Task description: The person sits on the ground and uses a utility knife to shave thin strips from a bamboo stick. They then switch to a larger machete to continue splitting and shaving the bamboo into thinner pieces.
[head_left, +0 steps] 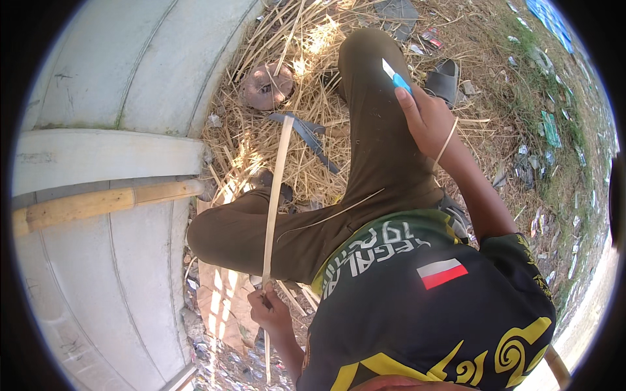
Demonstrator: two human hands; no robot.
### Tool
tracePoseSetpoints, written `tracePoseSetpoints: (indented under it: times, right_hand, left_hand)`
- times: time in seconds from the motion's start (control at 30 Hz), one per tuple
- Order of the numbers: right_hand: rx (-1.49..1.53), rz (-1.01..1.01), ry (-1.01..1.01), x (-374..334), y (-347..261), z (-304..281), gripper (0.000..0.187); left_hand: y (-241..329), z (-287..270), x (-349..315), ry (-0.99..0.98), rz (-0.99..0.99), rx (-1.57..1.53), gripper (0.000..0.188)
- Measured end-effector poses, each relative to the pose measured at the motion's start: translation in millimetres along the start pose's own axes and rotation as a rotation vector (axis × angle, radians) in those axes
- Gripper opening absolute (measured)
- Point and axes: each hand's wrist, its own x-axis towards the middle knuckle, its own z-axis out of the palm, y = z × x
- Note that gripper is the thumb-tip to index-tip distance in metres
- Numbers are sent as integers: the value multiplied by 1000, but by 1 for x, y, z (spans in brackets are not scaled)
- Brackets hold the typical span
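Low on the left, my left hand (pixel 270 309) is closed around a long, flat, pale strip that looks like split bamboo (pixel 275 202). The strip rises past my bent left leg, and its lower end sticks out below my fist. Over my right knee, my right hand (pixel 429 124) grips a knife (pixel 400 81) with a blue handle and a short, bright blade pointing up and left. A narrow pale band or sliver (pixel 447 142) crosses my right wrist. Across my lap lies a thin curved sliver (pixel 339 214).
Straw-like shavings (pixel 313 156) cover the ground between my legs, with a round brown disc (pixel 268 86) and a dark strap (pixel 310 140) on them. A grey sandal (pixel 443 81) lies beyond my right hand. A pale panel wall (pixel 98 260) with a bamboo pole (pixel 98 207) stands left.
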Motion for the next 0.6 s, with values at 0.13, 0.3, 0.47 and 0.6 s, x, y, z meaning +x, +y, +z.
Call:
tracePoseSetpoints:
  times: [0.13,0.3,0.47,0.6]
  right_hand:
    - [146,-99,16,4,-6,-1,52]
    - [-96,-204,-7,19,-3,-4,49]
    - [-168,-238,-180,8,4,8,49]
    - [-100,-184,-117,3,11,18,49]
  left_hand:
    - [85,29,53,-350,27,-85,32]
    - [145,88,96,-450,285,-89,44]
    - [169,106,119,-573,314,-27,51]
    - [164,103,119,-631,245,-63,55]
